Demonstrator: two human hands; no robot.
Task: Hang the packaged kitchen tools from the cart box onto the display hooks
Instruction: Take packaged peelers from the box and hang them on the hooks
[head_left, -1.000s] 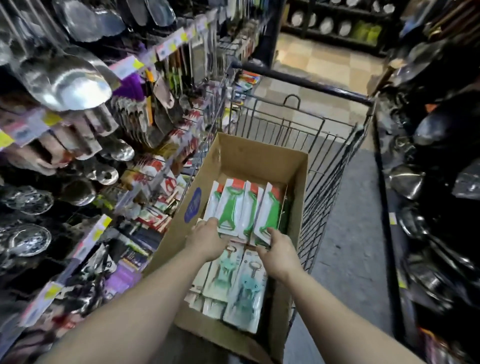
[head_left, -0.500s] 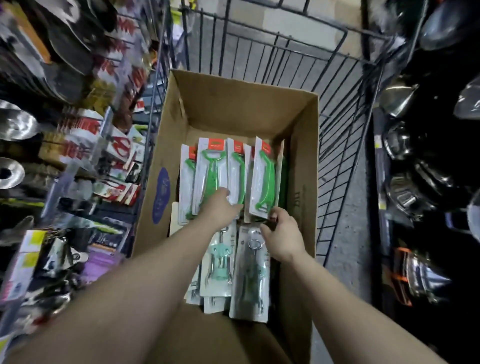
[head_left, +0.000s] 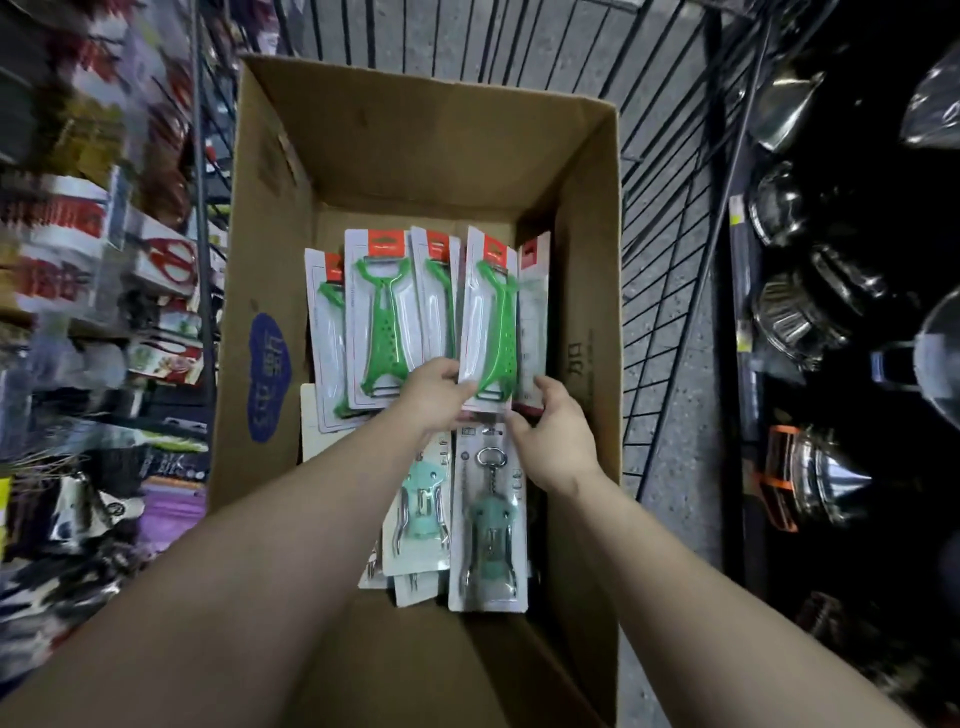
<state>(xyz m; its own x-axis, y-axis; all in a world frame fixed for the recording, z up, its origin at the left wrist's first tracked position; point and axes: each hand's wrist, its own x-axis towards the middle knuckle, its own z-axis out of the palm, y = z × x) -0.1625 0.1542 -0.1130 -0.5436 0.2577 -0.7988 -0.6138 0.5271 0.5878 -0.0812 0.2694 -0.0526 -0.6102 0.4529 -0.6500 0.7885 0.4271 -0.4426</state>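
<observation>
An open cardboard box (head_left: 587, 270) sits in the wire cart. Inside stand several carded green peelers (head_left: 382, 317) in a row, and below them lie carded teal corkscrews (head_left: 488, 512). My left hand (head_left: 434, 392) pinches the bottom left edge of the rightmost green peeler pack (head_left: 491, 317), which is tilted up out of the row. My right hand (head_left: 553, 434) grips the lower right corner of the packs at the row's right end. Which pack its fingers hold is hidden.
The wire cart (head_left: 670, 218) surrounds the box. Display racks with hanging packaged tools (head_left: 104, 270) run along the left, blurred. Shelves of steel pots and kettles (head_left: 810, 312) stand on the right, across a strip of grey floor.
My view has tipped further down into the box. Both hands slid right along the peeler row, and the rightmost pack has tilted up between them.
</observation>
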